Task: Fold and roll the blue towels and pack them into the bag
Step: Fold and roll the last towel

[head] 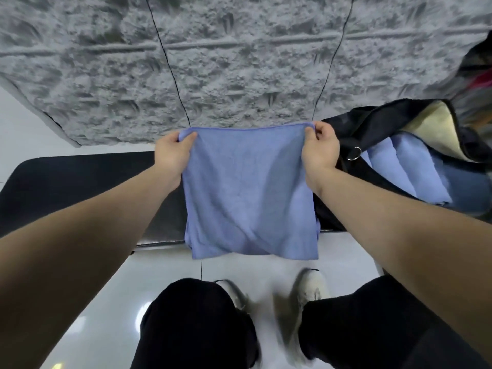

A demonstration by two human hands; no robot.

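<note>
**A:** What fills most of the view?

**B:** A grey, rough-textured wall (pixel 239 62) covers the far side, with two thin dark lines (pixel 170 65) running down it. Below lies a pale glossy floor (pixel 266 272). A long black bench (pixel 80 187) stretches from the left toward the middle, between the wall and the person.

**A:** And the person?

**B:** Two bare forearms reach forward from the near corners. At the near edge are knees in black trousers (pixel 197 323) and blurred white shoes (pixel 311 291) on the floor.

**A:** Where is the towel?

**B:** A blue towel (pixel 250 193) hangs in the air at the centre, spread flat like a curtain. It blocks the middle of the bench and part of the floor behind it. Its lower edge looks doubled, with a second layer showing.

**A:** How is it held?

**B:** The left hand (pixel 170 155) pinches the top left corner, thumb in front. The right hand (pixel 320 150) grips the top right corner with curled fingers.

**A:** And the bag?

**B:** A black bag (pixel 378 121) sits open on the right, just beside the right hand, with a cream lining (pixel 431 123). Rolled blue towels (pixel 415 169) lie side by side inside. A small metal ring (pixel 355 153) hangs at its near side. The right forearm hides part of the bag's near edge. The far right corner is too blurred to tell.
</note>
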